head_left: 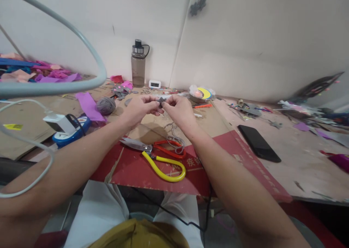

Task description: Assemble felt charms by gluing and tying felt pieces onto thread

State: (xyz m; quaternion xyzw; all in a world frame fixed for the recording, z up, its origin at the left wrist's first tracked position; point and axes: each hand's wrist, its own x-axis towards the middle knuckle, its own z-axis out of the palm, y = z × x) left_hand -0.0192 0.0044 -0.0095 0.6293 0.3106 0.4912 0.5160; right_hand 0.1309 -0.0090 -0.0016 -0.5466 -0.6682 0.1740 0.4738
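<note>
My left hand (141, 110) and my right hand (178, 109) meet above the table, fingertips pinched together on a small grey felt piece (161, 100). A thin grey yarn strand (174, 135) hangs from the piece down to the table. Below the hands lie scissors with yellow and red handles (160, 157) on a red cardboard sheet (240, 157). A ball of grey yarn (106, 105) sits to the left of my left hand.
A black phone (259, 143) lies to the right. A grey water bottle (138, 64) and a small white clock (154, 84) stand by the wall. Purple and pink felt scraps (40, 74) pile at the left, with a white charger (58, 122) and cable. A foil bowl (201, 94) holds bits.
</note>
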